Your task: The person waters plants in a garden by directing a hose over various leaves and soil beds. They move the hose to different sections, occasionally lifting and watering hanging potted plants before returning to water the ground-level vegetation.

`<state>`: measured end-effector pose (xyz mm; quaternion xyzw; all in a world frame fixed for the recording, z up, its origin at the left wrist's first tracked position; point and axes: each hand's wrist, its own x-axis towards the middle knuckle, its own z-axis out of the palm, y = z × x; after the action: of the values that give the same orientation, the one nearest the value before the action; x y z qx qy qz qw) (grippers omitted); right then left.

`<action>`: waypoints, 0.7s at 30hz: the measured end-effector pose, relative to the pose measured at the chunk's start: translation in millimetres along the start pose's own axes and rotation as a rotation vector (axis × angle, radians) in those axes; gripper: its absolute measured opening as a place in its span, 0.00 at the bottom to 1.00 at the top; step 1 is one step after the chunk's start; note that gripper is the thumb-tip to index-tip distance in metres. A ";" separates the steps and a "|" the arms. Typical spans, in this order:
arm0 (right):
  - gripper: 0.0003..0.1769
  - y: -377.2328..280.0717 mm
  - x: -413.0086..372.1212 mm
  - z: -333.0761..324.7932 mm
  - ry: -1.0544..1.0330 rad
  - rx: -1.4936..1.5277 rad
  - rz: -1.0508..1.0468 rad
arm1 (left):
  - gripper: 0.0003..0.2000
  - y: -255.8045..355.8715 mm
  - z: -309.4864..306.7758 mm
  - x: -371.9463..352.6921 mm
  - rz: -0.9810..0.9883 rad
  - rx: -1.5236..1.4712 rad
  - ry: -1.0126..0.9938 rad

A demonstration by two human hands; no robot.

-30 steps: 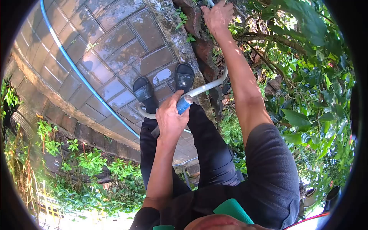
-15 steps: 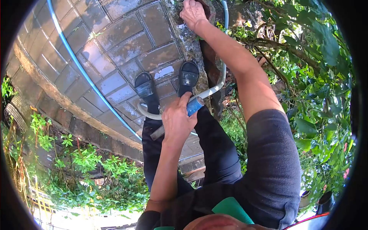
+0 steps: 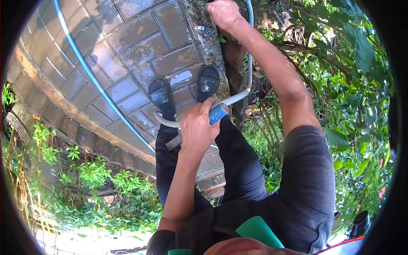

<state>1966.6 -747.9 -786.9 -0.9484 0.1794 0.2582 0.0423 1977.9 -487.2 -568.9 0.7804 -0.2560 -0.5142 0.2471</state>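
My left hand (image 3: 197, 129) is wrapped round a tool with a blue cylindrical handle (image 3: 218, 114). A flat grey end of the tool (image 3: 174, 143) sticks out on the other side of the palm. A pale hose (image 3: 233, 98) passes just beyond this hand. My right hand (image 3: 224, 15) reaches to the top of the view, over the mossy edge of the paving, with its fingers curled in. What it holds, if anything, is hidden.
A light blue hose (image 3: 91, 74) crosses the wet brick paving (image 3: 140, 46). My sandalled feet (image 3: 208, 80) stand on the bricks. A raised kerb (image 3: 63, 100) curves along the left. Leafy plants (image 3: 348, 144) and branches crowd the right side; more plants (image 3: 93, 174) grow at lower left.
My right hand has shifted slightly to the right, and its elbow has moved outward. My left hand keeps its grip on the blue-handled tool and has barely moved.
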 end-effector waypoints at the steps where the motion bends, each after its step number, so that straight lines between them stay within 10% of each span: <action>1: 0.03 20.0 -9.3 -5.1 0.145 0.089 0.040 | 0.18 -0.7 1.0 0.4 0.007 0.005 0.009; 3: 0.06 57.2 -27.2 -31.9 0.110 0.041 0.383 | 0.18 -0.1 4.2 1.4 0.000 0.012 0.005; 6: 0.08 39.3 -80.9 -54.8 0.763 0.061 0.722 | 0.16 0.2 8.9 0.9 -0.004 0.044 -0.008; 11: 0.13 -56.1 -117.2 17.7 -0.299 0.395 0.410 | 0.15 -3.1 15.9 -5.1 0.013 0.065 -0.020; 15: 0.31 -65.4 -104.5 80.9 -0.355 0.315 0.414 | 0.21 -14.3 17.1 -5.9 0.070 0.103 -0.003; 21: 0.28 -66.4 -85.3 88.0 -0.185 0.250 0.437 | 0.11 -5.6 4.4 -2.5 0.062 0.041 0.025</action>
<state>1880.5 -643.6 -820.6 -0.8469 0.4059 0.3226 0.1183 1973.8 -481.9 -572.4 0.7832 -0.2876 -0.4913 0.2500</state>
